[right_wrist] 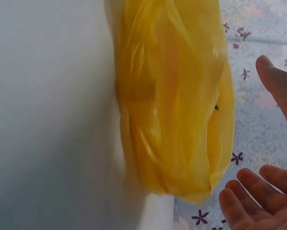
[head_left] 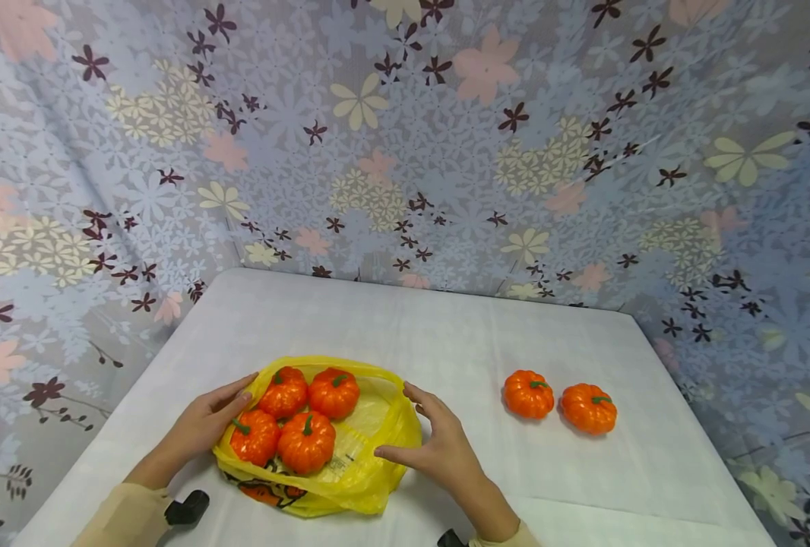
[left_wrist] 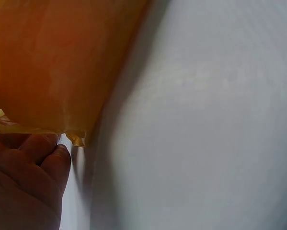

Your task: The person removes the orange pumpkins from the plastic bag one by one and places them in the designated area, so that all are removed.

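A yellow plastic bag point(head_left: 371, 486) lies with its mouth spread on the white table, a dark and orange print on its front side. Inside sit several small orange pumpkins point(head_left: 307, 443) with green stems, grouped toward the left. My left hand point(head_left: 203, 425) touches the bag's left rim with fingers and thumb; in the left wrist view its fingertips point(left_wrist: 62, 160) are partly hidden near the bag's edge. At the bag's right side, my right hand point(head_left: 446, 448) is spread, thumb and fingers apart, holding nothing. The right wrist view shows this hand beside the bag point(right_wrist: 177, 110).
Two more orange pumpkins, one point(head_left: 528, 394) left of the other point(head_left: 588, 409), lie on the right part of the white table point(head_left: 405, 319). A flowered cloth point(head_left: 432, 152) hangs behind and on both sides of the table.
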A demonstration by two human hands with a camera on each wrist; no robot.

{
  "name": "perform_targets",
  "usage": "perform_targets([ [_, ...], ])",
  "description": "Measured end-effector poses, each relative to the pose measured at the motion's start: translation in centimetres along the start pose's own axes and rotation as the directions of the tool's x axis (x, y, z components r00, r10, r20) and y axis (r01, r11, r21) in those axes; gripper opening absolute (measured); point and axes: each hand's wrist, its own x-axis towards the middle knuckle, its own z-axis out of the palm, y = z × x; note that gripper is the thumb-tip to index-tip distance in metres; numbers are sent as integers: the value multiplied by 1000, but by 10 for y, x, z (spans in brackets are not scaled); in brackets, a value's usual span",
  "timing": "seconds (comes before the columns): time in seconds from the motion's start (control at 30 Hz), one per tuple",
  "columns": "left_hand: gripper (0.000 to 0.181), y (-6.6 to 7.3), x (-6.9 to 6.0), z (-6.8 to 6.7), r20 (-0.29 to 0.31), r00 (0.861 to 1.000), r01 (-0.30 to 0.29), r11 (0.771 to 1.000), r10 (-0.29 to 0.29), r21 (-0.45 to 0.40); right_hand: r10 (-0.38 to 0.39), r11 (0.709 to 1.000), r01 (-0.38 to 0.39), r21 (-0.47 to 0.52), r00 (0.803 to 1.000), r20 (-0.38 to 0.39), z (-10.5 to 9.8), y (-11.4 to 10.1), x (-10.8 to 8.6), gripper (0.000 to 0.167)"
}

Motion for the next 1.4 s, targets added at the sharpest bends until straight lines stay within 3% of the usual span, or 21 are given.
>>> perform_targets([
  [0.67, 62, 4, 1, -1, 5, 1000, -6, 1000, 6, -7, -96, 993, 88, 78, 990, 107, 32, -18, 5, 95],
  [0.93, 63, 3, 0, 0, 0, 1000, -4, 1000, 4, -12, -114, 993, 112, 23, 977, 179, 48, -23, 9, 96],
  [1.4, 65, 1, -2, 1, -1, 1000, 14, 1000, -14, -18, -40, 994, 60, -93, 977, 208, 71, -34, 19, 93],
])
